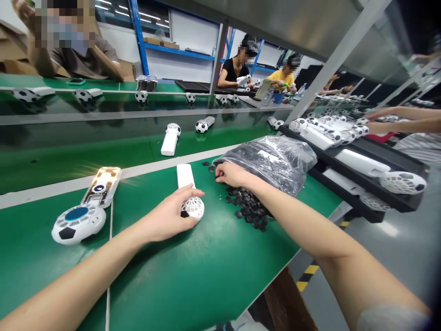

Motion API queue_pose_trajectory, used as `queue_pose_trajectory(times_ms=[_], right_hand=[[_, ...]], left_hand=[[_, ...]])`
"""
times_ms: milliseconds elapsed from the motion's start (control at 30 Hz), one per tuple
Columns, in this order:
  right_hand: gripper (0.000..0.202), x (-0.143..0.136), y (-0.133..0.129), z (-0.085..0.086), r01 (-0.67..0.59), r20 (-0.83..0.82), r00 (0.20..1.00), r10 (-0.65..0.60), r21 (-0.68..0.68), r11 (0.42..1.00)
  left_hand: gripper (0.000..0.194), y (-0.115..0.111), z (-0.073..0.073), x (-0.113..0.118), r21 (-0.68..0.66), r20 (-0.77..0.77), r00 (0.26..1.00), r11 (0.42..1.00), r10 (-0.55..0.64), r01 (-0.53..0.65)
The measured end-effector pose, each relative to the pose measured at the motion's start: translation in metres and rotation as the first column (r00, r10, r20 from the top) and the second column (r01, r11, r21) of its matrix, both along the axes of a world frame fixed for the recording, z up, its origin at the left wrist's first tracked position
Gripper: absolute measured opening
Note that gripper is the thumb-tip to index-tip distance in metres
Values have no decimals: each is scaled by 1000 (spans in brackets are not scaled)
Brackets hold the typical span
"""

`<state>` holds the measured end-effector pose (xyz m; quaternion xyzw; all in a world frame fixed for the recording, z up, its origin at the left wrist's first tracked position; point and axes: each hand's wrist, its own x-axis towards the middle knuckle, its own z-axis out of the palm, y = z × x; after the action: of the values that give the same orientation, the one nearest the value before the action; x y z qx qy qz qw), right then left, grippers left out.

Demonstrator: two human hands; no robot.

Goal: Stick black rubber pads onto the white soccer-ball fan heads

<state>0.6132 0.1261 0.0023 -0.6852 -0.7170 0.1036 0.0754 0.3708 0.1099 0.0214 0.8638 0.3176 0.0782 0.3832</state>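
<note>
My left hand (177, 212) is closed around the football-patterned head of a white handheld fan (186, 175). The fan lies on the green work surface with its handle pointing away from me. Over the mouth of a clear plastic bag (275, 158), my right hand (231, 174) has its fingers curled in a pinch; whatever is between the fingertips is hidden. Just below it spreads a pile of small black pieces (248, 207), spilling from the bag. To the left rests another football-headed fan (79, 223), its handle open and lit inside, with a blue disc on the head.
A green conveyor belt (138, 138) beyond the table carries several fans. On the right, black trays (389, 202) hold more fans, with another person's arms (399, 117) over them. Co-workers sit across the line. A slanted metal post (337, 59) rises at the right.
</note>
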Motion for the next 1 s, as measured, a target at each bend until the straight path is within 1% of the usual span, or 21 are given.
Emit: queue_pose_trajectory(times_ms=[67,133,200,233,267,333,400,433,500,600,667,733,867,933,1000], right_hand=[[11,1,-2,3,-9,-34,999,8,-21,1000],[13,-2,-11,6,-7,-61,998,7,-9,1000],[12,-10,-26,11,-30,-143,989,33,21,999],[11,-15,-35,14,-52,-212,976,59,36,998],[9,-21,-43,17,-78,-297,951,87,45,996],[9,-31,-59,24,-114,-470,875,115,30,993],[9,-40,-71,29,-145,-559,819,130,17,989],[9,-44,-74,31,-170,-564,810,160,35,985],[8,-51,-78,32,-246,-515,814,269,115,962],[11,-58,-76,28,-380,-420,797,433,209,901],[12,-61,-73,24,-421,-406,776,482,237,876],[11,-64,-71,21,-421,-422,759,495,262,869],[4,-65,-66,13,-370,-505,715,483,312,875],[2,-66,-63,8,-315,-571,687,450,325,892],[8,-66,-61,3,-260,-651,647,396,300,918]], left_hand=[[58,0,-2,0,2,12,1000,1000,11,-11],[59,0,-4,-1,11,27,1000,1000,14,-15],[57,1,-7,-2,16,42,999,1000,3,-3],[57,2,-8,-3,16,51,999,1000,-14,13],[56,4,-9,-4,14,61,998,999,-34,33],[57,7,-10,-6,15,76,994,997,-76,75],[59,9,-9,-8,25,79,990,993,-116,115],[60,10,-9,-9,33,76,989,991,-130,128],[59,10,-8,-9,50,71,987,988,-146,143],[58,8,-9,-7,66,70,989,990,-129,124],[59,7,-11,-6,68,79,991,993,-106,100],[58,5,-12,-3,63,87,994,996,-70,64],[46,1,-12,-1,65,114,993,998,4,-11],[43,0,-12,0,59,138,990,998,21,-30],[43,0,-12,-1,41,157,987,999,28,-35]])
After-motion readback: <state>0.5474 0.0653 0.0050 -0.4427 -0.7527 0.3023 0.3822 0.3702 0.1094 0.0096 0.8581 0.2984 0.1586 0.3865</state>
